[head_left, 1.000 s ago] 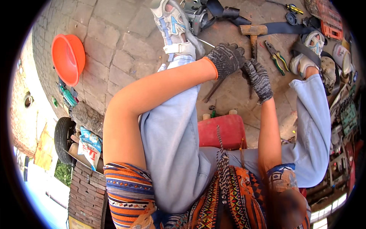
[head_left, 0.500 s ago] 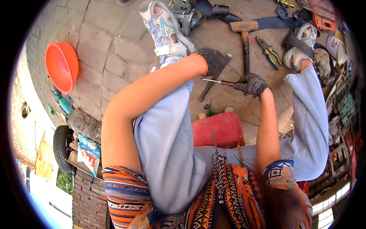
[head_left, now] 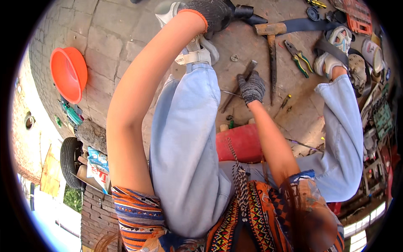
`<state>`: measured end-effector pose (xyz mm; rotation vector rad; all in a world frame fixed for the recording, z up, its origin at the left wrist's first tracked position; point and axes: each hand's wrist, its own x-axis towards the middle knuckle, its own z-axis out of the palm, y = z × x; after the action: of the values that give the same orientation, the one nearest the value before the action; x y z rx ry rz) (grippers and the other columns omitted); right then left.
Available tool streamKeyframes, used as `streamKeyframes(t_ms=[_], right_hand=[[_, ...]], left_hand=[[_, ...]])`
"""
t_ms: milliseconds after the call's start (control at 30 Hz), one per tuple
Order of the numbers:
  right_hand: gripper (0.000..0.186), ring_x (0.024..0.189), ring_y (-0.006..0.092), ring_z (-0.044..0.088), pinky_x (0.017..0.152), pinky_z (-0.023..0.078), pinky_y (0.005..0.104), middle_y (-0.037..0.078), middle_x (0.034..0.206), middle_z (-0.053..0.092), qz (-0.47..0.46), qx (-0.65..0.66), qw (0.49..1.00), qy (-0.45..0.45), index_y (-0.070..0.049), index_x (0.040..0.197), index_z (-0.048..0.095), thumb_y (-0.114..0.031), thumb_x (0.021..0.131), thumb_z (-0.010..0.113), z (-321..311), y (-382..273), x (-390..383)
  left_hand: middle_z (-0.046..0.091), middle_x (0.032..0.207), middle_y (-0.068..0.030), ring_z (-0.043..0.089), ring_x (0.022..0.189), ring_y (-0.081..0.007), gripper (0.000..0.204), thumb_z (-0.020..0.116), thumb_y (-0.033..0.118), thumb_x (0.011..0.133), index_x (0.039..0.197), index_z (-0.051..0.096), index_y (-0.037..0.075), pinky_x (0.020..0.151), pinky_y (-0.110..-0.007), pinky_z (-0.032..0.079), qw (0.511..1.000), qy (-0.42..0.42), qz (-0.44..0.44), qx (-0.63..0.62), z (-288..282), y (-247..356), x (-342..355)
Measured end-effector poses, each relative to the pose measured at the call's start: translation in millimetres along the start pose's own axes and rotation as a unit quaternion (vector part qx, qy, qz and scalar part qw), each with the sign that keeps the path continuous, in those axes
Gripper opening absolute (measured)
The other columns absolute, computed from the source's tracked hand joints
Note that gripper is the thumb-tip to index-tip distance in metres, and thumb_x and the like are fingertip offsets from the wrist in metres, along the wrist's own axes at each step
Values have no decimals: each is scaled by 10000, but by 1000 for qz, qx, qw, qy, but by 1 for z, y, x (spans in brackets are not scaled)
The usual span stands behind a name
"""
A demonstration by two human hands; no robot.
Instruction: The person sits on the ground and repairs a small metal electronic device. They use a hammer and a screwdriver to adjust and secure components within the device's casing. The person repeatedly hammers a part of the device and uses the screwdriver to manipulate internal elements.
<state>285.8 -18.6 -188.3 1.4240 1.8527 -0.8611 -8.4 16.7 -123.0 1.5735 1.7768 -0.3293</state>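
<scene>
My left hand (head_left: 214,14), in a dark grey glove with an orange cuff, reaches to the top, over my left shoe (head_left: 193,56) beside black parts (head_left: 243,12); its fingers are mostly hidden. My gloved right hand (head_left: 252,88) is closed on a screwdriver, whose thin metal shaft (head_left: 230,93) points left. A flat dark metal bar (head_left: 228,103) lies under that hand. Just right are a wooden-topped hammer (head_left: 270,29) and green-yellow pliers (head_left: 299,56).
An orange basin (head_left: 69,75) sits at left, a tyre (head_left: 69,161) lower left. A red container (head_left: 235,145) lies between my legs. A black strap (head_left: 304,25), a red plastic case (head_left: 359,19) and cluttered metal parts (head_left: 373,155) are at right.
My left hand has moved forward and up, away from the bar, to the shoe. My right hand, with the screwdriver, has shifted left onto the bar.
</scene>
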Motion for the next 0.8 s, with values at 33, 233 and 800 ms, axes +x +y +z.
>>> streamKeyframes(t_ms=[33, 233, 800], right_hand=[[546, 986, 399, 601, 869, 470, 462, 258, 1049, 617, -9, 28, 1000, 4, 0, 1149, 519, -437, 838, 619, 4, 2, -4], [386, 974, 427, 588, 852, 472, 468, 244, 1075, 613, -164, 187, 969, 10, -4, 1192, 502, -284, 928, 527, -20, -22, -7], [369, 832, 254, 657, 811, 490, 345, 187, 883, 665, -522, -67, 850, -28, -56, 1214, 582, -258, 905, 584, -188, -142, 33]], left_hand=[[664, 1021, -189, 649, 914, -359, 382, 693, 177, 687, 1061, 665, 106, 776, -440, 519, 999, -34, -9, 2, 2, -4, 8], [671, 993, -195, 654, 921, -335, 447, 814, 164, 519, 944, 699, 83, 770, -402, 517, 993, -115, 28, -26, -10, -14, 27], [651, 1009, -203, 616, 977, -354, 441, 609, 304, 832, 1222, 576, 102, 857, -431, 479, 942, 208, 111, -238, -9, -1, -47]])
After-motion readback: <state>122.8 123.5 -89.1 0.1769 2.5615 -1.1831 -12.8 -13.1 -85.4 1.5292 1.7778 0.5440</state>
